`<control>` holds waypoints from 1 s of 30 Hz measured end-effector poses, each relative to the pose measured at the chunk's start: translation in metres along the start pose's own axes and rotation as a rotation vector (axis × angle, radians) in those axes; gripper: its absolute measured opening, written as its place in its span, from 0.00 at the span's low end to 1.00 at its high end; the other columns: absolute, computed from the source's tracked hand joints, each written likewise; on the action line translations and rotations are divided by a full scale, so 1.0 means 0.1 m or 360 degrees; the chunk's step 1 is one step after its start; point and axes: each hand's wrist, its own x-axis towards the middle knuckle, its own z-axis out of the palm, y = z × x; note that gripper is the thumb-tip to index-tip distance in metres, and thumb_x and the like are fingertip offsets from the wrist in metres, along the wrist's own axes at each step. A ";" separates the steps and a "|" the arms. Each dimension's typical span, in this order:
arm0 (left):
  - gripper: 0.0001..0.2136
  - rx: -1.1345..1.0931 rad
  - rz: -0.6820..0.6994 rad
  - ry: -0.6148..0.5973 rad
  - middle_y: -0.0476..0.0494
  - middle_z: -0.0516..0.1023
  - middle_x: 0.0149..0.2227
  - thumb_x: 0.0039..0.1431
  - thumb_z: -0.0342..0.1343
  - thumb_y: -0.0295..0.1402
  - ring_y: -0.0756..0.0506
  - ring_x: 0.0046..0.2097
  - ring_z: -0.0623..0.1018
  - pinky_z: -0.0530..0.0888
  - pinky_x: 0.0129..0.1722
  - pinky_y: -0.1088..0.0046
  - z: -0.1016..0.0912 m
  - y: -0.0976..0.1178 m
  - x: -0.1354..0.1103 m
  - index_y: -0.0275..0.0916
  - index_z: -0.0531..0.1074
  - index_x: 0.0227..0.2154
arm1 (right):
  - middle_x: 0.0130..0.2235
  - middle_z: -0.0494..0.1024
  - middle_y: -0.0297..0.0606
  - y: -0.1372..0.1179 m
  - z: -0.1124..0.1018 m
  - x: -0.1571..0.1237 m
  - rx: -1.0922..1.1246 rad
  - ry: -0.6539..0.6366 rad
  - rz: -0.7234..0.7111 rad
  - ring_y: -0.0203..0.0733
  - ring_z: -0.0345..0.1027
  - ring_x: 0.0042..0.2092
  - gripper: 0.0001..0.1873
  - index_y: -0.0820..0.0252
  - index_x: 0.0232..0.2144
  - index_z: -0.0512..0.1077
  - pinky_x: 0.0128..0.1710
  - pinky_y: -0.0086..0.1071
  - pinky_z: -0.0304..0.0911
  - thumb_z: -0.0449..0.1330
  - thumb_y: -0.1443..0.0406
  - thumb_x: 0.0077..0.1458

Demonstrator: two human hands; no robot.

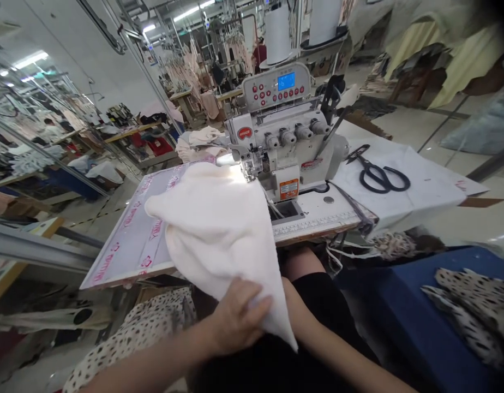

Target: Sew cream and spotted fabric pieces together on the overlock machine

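Observation:
A soft cream cloth [211, 229] bunches over the plate and runs up to the presser foot [247, 166] of a white overlock sewing machine [285, 142]. My left hand [239, 315] lies on the cloth's lower end, fingers closed over the fabric. My right forearm [334, 341] reaches in from the lower right, and my right hand is hidden beneath the cloth. Leopard-spotted fabric [133, 338] lies under my left arm. Black-handled tailor's shears [378, 176] rest on a white sheet [403, 188] beyond the machine.
A clear plate with pink-printed tape [129, 240] extends left of the machine. Spotted fabric [468, 311] lies on a blue surface [399, 305] at right. Pale cloth [197, 143] sits behind the machine. Workbenches, hanging garments and a co-worker [259, 54] fill the background.

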 end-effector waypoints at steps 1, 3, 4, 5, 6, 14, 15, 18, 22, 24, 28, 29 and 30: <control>0.17 -0.0016 -0.0031 0.0028 0.36 0.69 0.40 0.54 0.47 0.26 0.43 0.44 0.71 0.70 0.47 0.59 0.04 -0.02 -0.03 0.37 0.59 0.48 | 0.24 0.74 0.38 0.00 0.02 0.00 0.0016 -0.0005 -0.0002 0.45 0.66 0.30 0.15 0.60 0.26 0.75 0.30 0.38 0.65 0.59 0.54 0.44; 0.20 -0.0137 0.0010 0.0042 0.37 0.70 0.39 0.51 0.43 0.19 0.45 0.43 0.72 0.72 0.44 0.63 0.05 -0.11 -0.04 0.36 0.59 0.48 | 0.25 0.75 0.36 0.01 0.03 -0.01 0.0072 -0.0004 0.0000 0.44 0.67 0.31 0.15 0.61 0.28 0.74 0.30 0.35 0.64 0.60 0.54 0.43; 0.20 -0.0221 0.0045 0.0039 0.38 0.70 0.38 0.51 0.42 0.19 0.45 0.43 0.72 0.73 0.41 0.65 0.02 -0.15 -0.03 0.35 0.60 0.48 | 0.27 0.75 0.36 0.02 0.02 -0.02 0.0101 0.0016 0.0007 0.44 0.67 0.32 0.15 0.61 0.29 0.74 0.30 0.34 0.64 0.61 0.55 0.43; 0.19 -0.0305 0.0042 0.0033 0.38 0.71 0.38 0.51 0.42 0.19 0.45 0.42 0.72 0.73 0.40 0.66 -0.03 -0.18 -0.02 0.35 0.61 0.47 | 0.28 0.75 0.36 0.02 0.00 -0.03 0.0128 0.0051 0.0021 0.43 0.67 0.33 0.16 0.61 0.30 0.73 0.30 0.34 0.64 0.62 0.55 0.43; 0.18 -0.0371 -0.0043 0.0041 0.38 0.71 0.37 0.52 0.41 0.20 0.46 0.41 0.72 0.73 0.38 0.67 -0.09 -0.18 -0.01 0.35 0.61 0.46 | 0.29 0.75 0.36 0.02 -0.01 -0.05 0.0154 0.0099 0.0042 0.43 0.67 0.33 0.16 0.61 0.31 0.73 0.31 0.33 0.64 0.61 0.55 0.44; 0.13 -0.0186 0.0069 -0.0039 0.44 0.69 0.24 0.61 0.39 0.34 0.47 0.24 0.69 0.66 0.21 0.72 -0.38 0.02 0.09 0.34 0.62 0.42 | 0.37 0.72 0.36 -0.28 -0.01 -0.49 0.0017 -0.0028 -0.0090 0.40 0.64 0.38 0.14 0.59 0.40 0.67 0.38 0.31 0.61 0.57 0.59 0.52; 0.14 -0.0159 0.0129 -0.0080 0.44 0.69 0.23 0.61 0.37 0.35 0.47 0.23 0.69 0.65 0.20 0.72 -0.35 0.03 0.09 0.32 0.62 0.43 | 0.37 0.71 0.36 -0.30 0.00 -0.54 -0.0036 -0.0013 -0.0141 0.39 0.63 0.38 0.13 0.58 0.41 0.66 0.38 0.30 0.60 0.57 0.60 0.53; 0.15 -0.0109 0.0151 -0.0125 0.40 0.71 0.27 0.61 0.39 0.33 0.46 0.26 0.70 0.67 0.21 0.71 -0.26 0.06 0.09 0.30 0.61 0.45 | 0.31 0.67 0.33 -0.27 -0.02 -0.65 -0.0119 -0.0008 -0.0123 0.36 0.60 0.32 0.08 0.58 0.37 0.65 0.31 0.27 0.59 0.55 0.61 0.54; 0.13 -0.0121 0.0096 -0.0051 0.36 0.72 0.35 0.54 0.46 0.23 0.45 0.34 0.70 0.70 0.32 0.68 -0.23 0.15 0.08 0.31 0.63 0.44 | 0.24 0.64 0.30 -0.25 -0.04 -0.75 -0.0244 -0.0006 -0.0063 0.33 0.58 0.28 0.09 0.61 0.25 0.65 0.28 0.25 0.56 0.55 0.62 0.54; 0.14 -0.0202 0.0092 0.0017 0.37 0.71 0.35 0.52 0.48 0.20 0.46 0.35 0.69 0.69 0.33 0.68 -0.22 0.19 0.07 0.30 0.64 0.43 | 0.23 0.64 0.30 -0.29 -0.04 -0.79 -0.0292 -0.0026 -0.0043 0.32 0.59 0.27 0.11 0.61 0.23 0.65 0.27 0.25 0.56 0.55 0.62 0.55; 0.13 -0.0266 0.0174 0.0106 0.37 0.71 0.34 0.52 0.49 0.20 0.45 0.35 0.68 0.68 0.33 0.66 -0.22 0.25 0.06 0.28 0.65 0.42 | 0.24 0.66 0.31 -0.38 -0.04 -0.85 -0.0294 -0.0054 0.0028 0.31 0.61 0.25 0.11 0.62 0.25 0.67 0.26 0.25 0.58 0.54 0.60 0.55; 0.12 -0.0241 0.0178 0.0088 0.37 0.71 0.33 0.53 0.49 0.20 0.45 0.35 0.68 0.68 0.34 0.66 -0.23 0.27 0.05 0.28 0.65 0.42 | 0.24 0.66 0.31 -0.39 -0.05 -0.87 -0.0281 -0.0050 0.0049 0.31 0.61 0.24 0.12 0.62 0.26 0.67 0.25 0.25 0.58 0.54 0.59 0.55; 0.11 -0.0209 0.0173 0.0058 0.38 0.71 0.34 0.54 0.48 0.20 0.45 0.36 0.68 0.68 0.35 0.65 -0.24 0.28 0.05 0.28 0.66 0.41 | 0.23 0.66 0.31 -0.39 -0.05 -0.88 -0.0267 -0.0044 0.0072 0.31 0.60 0.24 0.12 0.63 0.27 0.67 0.25 0.24 0.57 0.54 0.59 0.55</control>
